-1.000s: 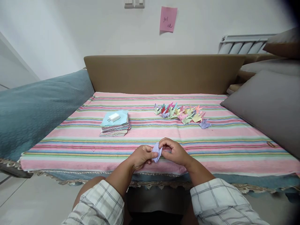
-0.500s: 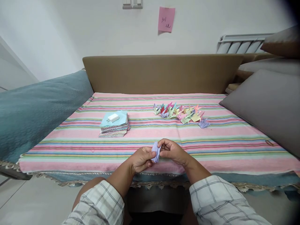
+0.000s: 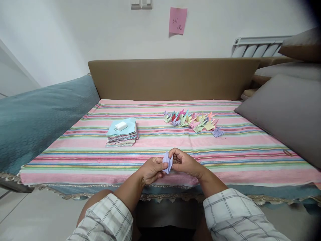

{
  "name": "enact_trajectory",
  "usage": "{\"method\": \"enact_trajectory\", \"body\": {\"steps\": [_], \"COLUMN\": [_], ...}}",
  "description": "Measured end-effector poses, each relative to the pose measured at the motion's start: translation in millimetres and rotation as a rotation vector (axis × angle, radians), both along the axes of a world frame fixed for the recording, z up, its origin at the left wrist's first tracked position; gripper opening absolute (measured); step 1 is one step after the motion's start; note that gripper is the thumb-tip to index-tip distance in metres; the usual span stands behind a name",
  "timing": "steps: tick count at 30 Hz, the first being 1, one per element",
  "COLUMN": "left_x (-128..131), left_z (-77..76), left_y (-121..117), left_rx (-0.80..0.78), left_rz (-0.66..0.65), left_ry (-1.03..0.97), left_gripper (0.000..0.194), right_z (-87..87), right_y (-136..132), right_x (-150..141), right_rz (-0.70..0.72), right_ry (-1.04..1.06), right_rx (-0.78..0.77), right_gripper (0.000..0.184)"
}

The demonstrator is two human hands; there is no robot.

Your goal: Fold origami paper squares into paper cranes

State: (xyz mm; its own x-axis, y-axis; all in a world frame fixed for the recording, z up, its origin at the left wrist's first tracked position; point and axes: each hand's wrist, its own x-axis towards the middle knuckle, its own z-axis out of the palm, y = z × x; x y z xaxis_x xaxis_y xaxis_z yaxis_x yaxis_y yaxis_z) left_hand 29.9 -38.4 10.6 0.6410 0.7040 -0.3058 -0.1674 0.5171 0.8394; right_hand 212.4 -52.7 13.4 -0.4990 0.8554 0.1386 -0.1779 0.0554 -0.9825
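"Where does the lilac folded paper sit?"

"Between the two hands, held up over the near part of the striped cloth. The left hand has its grip clamped on it, thumb across the front"

"And the right hand?"

"Just at the paper's right edge, fingers bent, index tip near the upper end and thumb lower down. I can't tell whether that grip is closed on a flap or only touching"

"Which way does the long axis run?"

"Away from the body, upper point to lower point, so it crosses the line from one hand to the other. The left is the nearer hand, as its thumb overlaps the paper"

"Anything different from the earlier frame?"

"Little. The paper looks slightly broader across its lower half than it does half a second earlier, while both hands are in almost the same place. Beyond them, the paper birds and the paper stack with the white plug on top look the same"
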Motion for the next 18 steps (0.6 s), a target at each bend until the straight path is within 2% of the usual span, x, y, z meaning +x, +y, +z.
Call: {"method": "enact_trajectory", "body": {"steps": [5,9,12,18], "left_x": [2.6,4.6,5.3,5.0], "left_z": [0.9,0.9,-0.9,-1.4], "left_y": [-1.5,-1.0,0.0,-0.8], "left_rx": [0.05,0.12,0.187,0.306], "left_rz": [0.039,0.1,0.129,0.157], "left_ry": [0.053,0.108,0.156,0.194], "left_gripper": [0.041,0.04,0.04,0.038], "right_z": [4.4,10.8,10.7,10.0], "right_y": [-1.0,-1.1,0.0,0.0], "right_x": [-0.8,1.1,2.3,3.1], "right_rz": [-0.12,-0.275,-0.319,-0.326], "right_ry": [-0.152,-0.345,-0.392,-0.435], "right_rx": [0.119,0.352,0.499,0.51], "right_gripper": [0.019,0.016,0.014,0.011]}}
